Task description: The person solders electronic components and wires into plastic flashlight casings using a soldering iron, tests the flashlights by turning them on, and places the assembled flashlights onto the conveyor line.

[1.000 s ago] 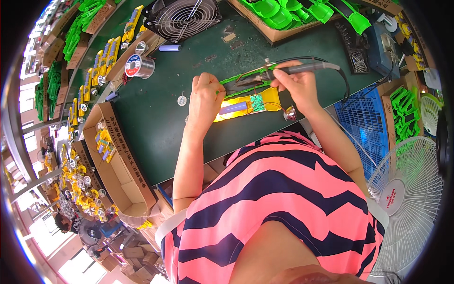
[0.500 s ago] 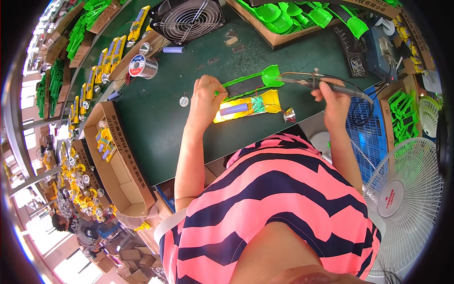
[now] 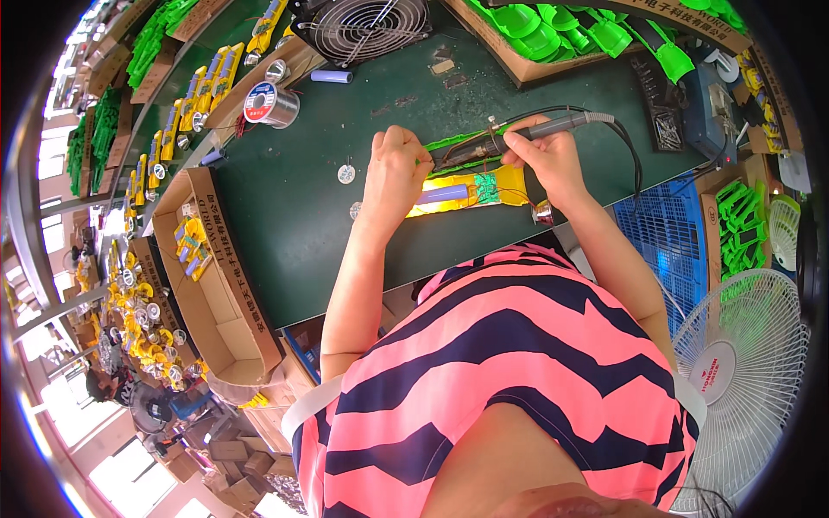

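Observation:
My right hand [image 3: 546, 162] grips a soldering iron [image 3: 557, 127], its metal end reaching left over a long green plastic casing [image 3: 459, 138]. My left hand [image 3: 395, 173] is closed in a pinch at the casing's left end; its fingertips partly hide what is there. Just nearer to me lies a yellow casing [image 3: 513, 183]. It holds a purple battery cell [image 3: 445, 194] and a small green circuit board [image 3: 487, 186], with thin wires. A shiny reflector cup [image 3: 542, 212] sits by its right end.
A solder spool [image 3: 273, 105] and a round white disc [image 3: 346, 174] are on the left of the green table [image 3: 298, 224]. A cardboard box [image 3: 231, 332] stands at the left edge. Farther back are a black fan [image 3: 363, 33] and a box of green casings [image 3: 518, 71]. A white fan [image 3: 744, 345] stands right.
My right hand has brought the soldering iron left and down over the green casing, close to my left hand. My left hand stays pinched at the casing's left end. The whole view has shifted slightly.

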### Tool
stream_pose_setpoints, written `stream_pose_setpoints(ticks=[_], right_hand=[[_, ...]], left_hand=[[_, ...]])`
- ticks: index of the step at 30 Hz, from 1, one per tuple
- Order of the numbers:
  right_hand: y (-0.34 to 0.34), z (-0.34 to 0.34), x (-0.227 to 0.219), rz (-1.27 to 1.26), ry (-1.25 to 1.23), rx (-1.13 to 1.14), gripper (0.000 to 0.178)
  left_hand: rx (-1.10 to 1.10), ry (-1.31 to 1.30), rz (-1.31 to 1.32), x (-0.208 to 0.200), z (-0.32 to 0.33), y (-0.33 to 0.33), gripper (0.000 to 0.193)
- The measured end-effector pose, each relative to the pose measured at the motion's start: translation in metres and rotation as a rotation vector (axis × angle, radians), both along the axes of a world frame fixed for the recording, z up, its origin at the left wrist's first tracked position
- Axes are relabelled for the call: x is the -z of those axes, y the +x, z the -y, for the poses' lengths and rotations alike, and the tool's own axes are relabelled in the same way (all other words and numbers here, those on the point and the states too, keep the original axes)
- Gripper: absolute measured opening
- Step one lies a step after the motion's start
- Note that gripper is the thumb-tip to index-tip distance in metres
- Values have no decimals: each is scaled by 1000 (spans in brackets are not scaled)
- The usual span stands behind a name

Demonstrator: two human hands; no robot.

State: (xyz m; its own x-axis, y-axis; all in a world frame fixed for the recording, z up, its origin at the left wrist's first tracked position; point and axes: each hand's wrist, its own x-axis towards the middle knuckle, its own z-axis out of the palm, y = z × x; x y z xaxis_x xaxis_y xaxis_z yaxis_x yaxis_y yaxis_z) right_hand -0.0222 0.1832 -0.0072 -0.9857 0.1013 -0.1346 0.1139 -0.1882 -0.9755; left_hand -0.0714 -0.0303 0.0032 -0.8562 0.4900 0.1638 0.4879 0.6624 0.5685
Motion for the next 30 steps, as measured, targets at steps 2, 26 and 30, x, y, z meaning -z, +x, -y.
stream_pose_setpoints(ticks=[2,26,30], right_hand=[[0,2,1,-27,31,-1,16],[49,-47,-10,-172,128,437,15],[80,-87,0,-257,120,763,15]], left_hand=[[4,18,-14,0,0,0,9],[15,13,-33,1,1,0,9],[37,-12,-53,2,0,-2,8]])
